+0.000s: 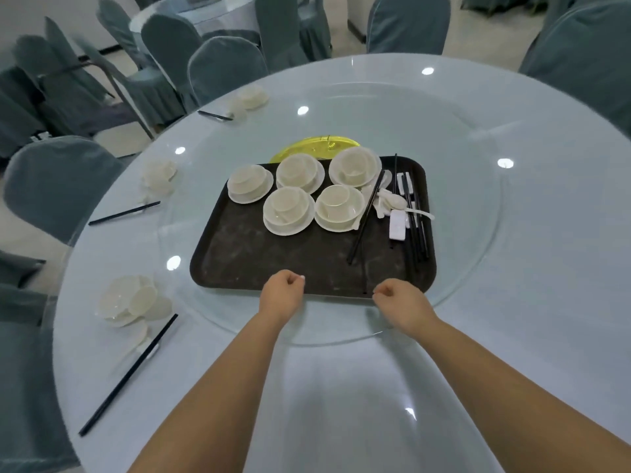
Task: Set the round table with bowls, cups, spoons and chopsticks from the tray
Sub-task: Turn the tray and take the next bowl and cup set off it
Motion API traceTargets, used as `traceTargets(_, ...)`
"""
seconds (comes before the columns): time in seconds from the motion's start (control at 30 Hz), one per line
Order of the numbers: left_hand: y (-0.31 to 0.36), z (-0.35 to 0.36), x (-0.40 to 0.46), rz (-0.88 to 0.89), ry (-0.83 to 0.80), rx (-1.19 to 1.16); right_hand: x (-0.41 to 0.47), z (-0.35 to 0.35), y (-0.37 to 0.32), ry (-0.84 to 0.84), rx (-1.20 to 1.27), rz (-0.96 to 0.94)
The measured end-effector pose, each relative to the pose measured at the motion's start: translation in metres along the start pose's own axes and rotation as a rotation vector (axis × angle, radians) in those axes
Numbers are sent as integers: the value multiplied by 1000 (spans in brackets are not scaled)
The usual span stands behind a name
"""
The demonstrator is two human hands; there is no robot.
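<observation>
Place settings (131, 303) lie at three seats along the left rim of the table (546, 233), each with chopsticks. On the tray (239, 261) at centre, five bowl stacks (288, 209) wait, with spoons (392, 201) and more chopsticks (415, 227) right. Left hand (281, 290) and right hand (397, 302), fingers curled, sit at its near edge; whether they grip it I cannot tell.

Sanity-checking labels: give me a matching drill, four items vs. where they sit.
Items:
1. tray
2. yellow disc
3. loose chopsticks
4. left hand

Places:
A. right side of the tray
B. at the tray's near edge
C. on the glass turntable
D. behind the tray's far edge

Pairs: 1-C, 2-D, 3-A, 4-B
</observation>
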State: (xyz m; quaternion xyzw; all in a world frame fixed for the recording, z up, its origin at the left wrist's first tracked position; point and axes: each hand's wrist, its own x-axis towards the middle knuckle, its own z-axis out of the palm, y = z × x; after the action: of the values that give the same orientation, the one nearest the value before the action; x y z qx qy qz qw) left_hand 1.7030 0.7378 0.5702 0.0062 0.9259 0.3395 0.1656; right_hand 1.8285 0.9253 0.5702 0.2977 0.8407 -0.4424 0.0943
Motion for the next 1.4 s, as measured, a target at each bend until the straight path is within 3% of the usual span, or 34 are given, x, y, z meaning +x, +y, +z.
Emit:
traceTargets(0.53, 2, 9, 128, -427, 43, -763, 46, 23, 0, 243, -134, 75)
traceTargets(1.03, 16, 17, 165, -579, 76, -1010, 58, 23, -1, 242, -226, 131)
traceTargets(1.4, 0, -12, 112, -602, 44, -1043, 51, 11, 1, 133, -34, 107)
